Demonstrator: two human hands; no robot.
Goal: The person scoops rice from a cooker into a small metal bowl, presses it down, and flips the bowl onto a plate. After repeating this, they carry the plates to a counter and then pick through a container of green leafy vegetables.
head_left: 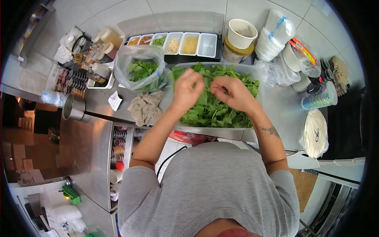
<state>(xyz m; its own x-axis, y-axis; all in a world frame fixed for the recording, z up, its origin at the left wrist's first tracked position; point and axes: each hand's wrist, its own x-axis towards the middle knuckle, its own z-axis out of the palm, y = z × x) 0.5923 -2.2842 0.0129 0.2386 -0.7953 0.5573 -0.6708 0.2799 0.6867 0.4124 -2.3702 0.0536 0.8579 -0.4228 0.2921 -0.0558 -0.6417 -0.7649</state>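
A wide clear bin (256,71) full of green leafy stems (221,114) stands on the steel counter. Above its left part is my left hand (188,89), its fingers curled together; what they hold, if anything, is too small to tell. My right hand (231,91) is just to the right of it over the leaves, fingers bent inward in a pinch, and their contents are hidden. Left of the bin, an open plastic bag (122,67) holds more green leaves (143,70).
A crumpled cloth (145,108) lies left of the bin. Behind are white trays of chopped food (189,44) and a paper tub (241,34). Sauce bottles (109,50) and a metal pot (74,107) stand left; stacked lids (321,96) stand right.
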